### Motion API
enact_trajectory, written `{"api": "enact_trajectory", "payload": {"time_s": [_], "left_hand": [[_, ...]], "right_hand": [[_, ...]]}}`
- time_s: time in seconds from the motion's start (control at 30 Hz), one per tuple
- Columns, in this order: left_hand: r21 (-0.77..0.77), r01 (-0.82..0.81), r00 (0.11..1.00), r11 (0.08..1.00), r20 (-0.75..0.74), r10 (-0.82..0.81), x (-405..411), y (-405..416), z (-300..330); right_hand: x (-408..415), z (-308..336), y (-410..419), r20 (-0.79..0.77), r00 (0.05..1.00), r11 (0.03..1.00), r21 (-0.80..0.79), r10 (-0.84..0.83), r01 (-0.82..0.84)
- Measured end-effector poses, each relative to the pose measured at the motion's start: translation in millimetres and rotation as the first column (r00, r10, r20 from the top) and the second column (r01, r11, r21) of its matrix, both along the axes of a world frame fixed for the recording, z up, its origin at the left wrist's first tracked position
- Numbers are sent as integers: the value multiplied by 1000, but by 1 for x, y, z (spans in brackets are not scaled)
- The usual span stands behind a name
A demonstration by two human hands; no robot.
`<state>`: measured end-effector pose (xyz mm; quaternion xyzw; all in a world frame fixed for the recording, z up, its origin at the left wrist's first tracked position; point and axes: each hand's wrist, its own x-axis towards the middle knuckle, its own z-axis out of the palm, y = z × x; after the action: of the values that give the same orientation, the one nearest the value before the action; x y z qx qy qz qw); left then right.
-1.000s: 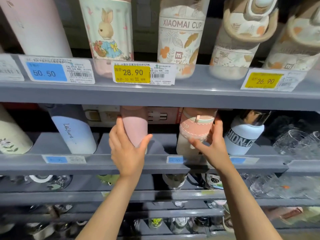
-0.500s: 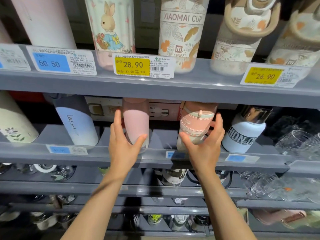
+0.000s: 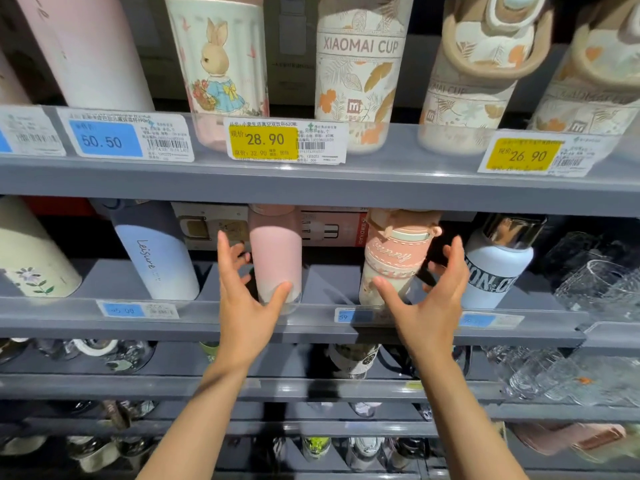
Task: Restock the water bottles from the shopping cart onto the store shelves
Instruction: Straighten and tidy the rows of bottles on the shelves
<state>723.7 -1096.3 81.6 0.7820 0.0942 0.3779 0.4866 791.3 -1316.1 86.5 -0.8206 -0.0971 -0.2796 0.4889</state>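
I have the pink tumbler [image 3: 275, 261] and peach "Sunny" bottle [image 3: 394, 258] standing mid-frame on the middle shelf [image 3: 194, 323], my left hand [image 3: 247, 306] and right hand [image 3: 427, 303] spread wide beside them, holding nothing; placing looks done, so next I'd fetch another from the cart.

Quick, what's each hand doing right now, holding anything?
Left hand: open, fingers spread, thumb against the pink bottle, no grip on it.
Right hand: open, fingers spread around the peach bottle, not gripping it.
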Motion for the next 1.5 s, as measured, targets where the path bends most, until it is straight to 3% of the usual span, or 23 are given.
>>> {"api": "enact_trajectory", "payload": {"time_s": [0.1, 0.2, 0.3, 0.43, 0.53, 0.63, 0.77, 0.87, 0.93, 1.0, 1.07, 1.17, 1.3, 1.4, 1.5], "left_hand": [[20, 94, 995, 995, -43, -93, 3, 9, 3], [164, 63, 994, 984, -98, -47, 4, 6, 10], [269, -7, 997, 963, -69, 26, 3, -6, 13], [296, -111, 990, 949, -53, 133, 5, -17, 12], [296, -156, 982, 942, -52, 179, 6, -19, 10], [288, -188, 977, 939, -43, 209, 5, -23, 8], [187, -175, 977, 967, -88, 194, 6, -17, 6], [83, -33, 991, 996, -125, 43, 5, -2, 7], [-85, 135, 978, 987, -146, -146, 5, 6, 10], [-112, 193, 962, 975, -174, -211, 5, 11, 12], [-73, 137, 973, 988, -177, -148, 5, 10, 12], [23, -85, 983, 996, -160, 87, 9, -4, 9], [149, -320, 922, 935, -177, 344, 25, -26, 11], [155, -332, 924, 931, -146, 354, 25, -26, 5], [61, -192, 976, 980, -90, 197, 16, -14, -1]], "right_hand": [[-6, -1, 21, 69, 993, 995, 18, -100, 99], [-1, 0, 27, 54, 995, 996, 24, -86, 85], [10, -2, 12, -25, 997, 996, 43, 74, -72], [24, 6, -12, -158, 928, 937, 147, 338, -317], [28, 12, -21, -188, 893, 911, 143, 409, -387], [23, 10, -21, -196, 909, 930, 78, 367, -358], [8, 3, -3, -134, 986, 995, 12, 97, -96], [8, -1, 7, -92, 996, 1000, -16, -4, 2], [14, -3, 6, -114, 994, 999, -38, -6, 2], [19, -7, 4, -127, 992, 998, -54, 20, -27], [20, -7, 2, -138, 989, 997, -52, 50, -58], [20, -2, -1, -160, 981, 993, -35, 106, -113], [18, 2, -3, -176, 974, 988, -26, 143, -150], [18, 3, -4, -183, 972, 988, -28, 147, -155], [18, 3, -3, -182, 971, 987, -26, 152, -159]]}}
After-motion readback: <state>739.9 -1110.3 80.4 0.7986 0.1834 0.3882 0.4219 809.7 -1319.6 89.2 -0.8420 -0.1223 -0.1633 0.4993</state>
